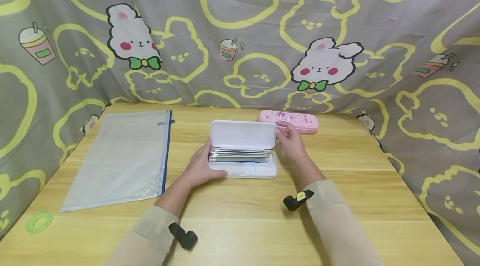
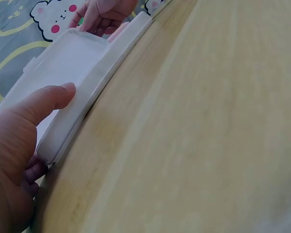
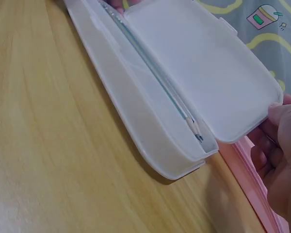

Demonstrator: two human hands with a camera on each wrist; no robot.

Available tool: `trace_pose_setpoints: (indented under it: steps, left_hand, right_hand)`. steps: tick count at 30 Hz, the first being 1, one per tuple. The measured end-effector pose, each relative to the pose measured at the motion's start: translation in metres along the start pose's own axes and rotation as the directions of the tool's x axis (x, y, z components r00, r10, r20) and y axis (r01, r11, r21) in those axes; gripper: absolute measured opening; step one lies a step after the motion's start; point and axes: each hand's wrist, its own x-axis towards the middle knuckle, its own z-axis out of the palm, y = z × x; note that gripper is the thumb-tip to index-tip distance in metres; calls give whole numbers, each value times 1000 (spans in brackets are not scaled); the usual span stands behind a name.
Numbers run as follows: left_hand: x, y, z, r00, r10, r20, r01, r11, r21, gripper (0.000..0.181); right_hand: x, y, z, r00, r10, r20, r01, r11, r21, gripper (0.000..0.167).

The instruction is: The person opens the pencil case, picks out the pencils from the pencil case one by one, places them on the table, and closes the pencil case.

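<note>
A white pencil case lies on the table with its lid raised. Several pencils lie side by side along the back of its tray; sharpened tips show in the right wrist view. My left hand grips the left end of the case, thumb over the front rim, other fingers round the side and partly hidden. At the lid's upper right corner, my right hand pinches the edge between thumb and fingers. Just behind that hand is a pink pencil case with a printed top.
On the left lies a translucent mesh zip pouch with a blue-edged side. A green ring sits near the table's left edge. A patterned curtain hangs round the back and sides of the wooden table.
</note>
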Motion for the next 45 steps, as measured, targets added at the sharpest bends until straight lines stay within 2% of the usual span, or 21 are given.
trace_pose_setpoints:
  steps: [8, 17, 22, 26, 34, 39, 45]
  left_hand:
    - [0, 0, 0, 998, -24, 49, 23, 1000, 19, 132]
    - [-1, 2, -1, 995, -64, 79, 62, 998, 23, 133]
    - [-2, 1, -1, 995, -48, 93, 49, 999, -16, 135]
    - [-2, 1, -1, 996, -29, 90, 30, 999, -11, 136]
    - [-2, 2, -1, 994, -49, 100, 49, 999, 0, 136]
    - [-3, 2, -3, 994, -48, 99, 48, 999, 1, 136]
    - [-3, 1, -2, 994, -44, 100, 44, 999, 2, 135]
  right_hand:
    - [3, 4, 3, 1000, 18, -25, -18, 1000, 5, 32]
    - [8, 11, 6, 999, 53, -4, -53, 998, -26, 36]
    - [9, 11, 8, 998, 60, 7, -60, 998, -36, 37]
    - [10, 11, 8, 997, 74, 7, -74, 997, -34, 38]
    - [10, 10, 9, 993, 114, 14, -114, 993, -8, 39]
    - [9, 10, 8, 994, 106, 17, -105, 994, -19, 39]
    - [5, 9, 4, 996, 87, 7, -88, 996, 33, 40]
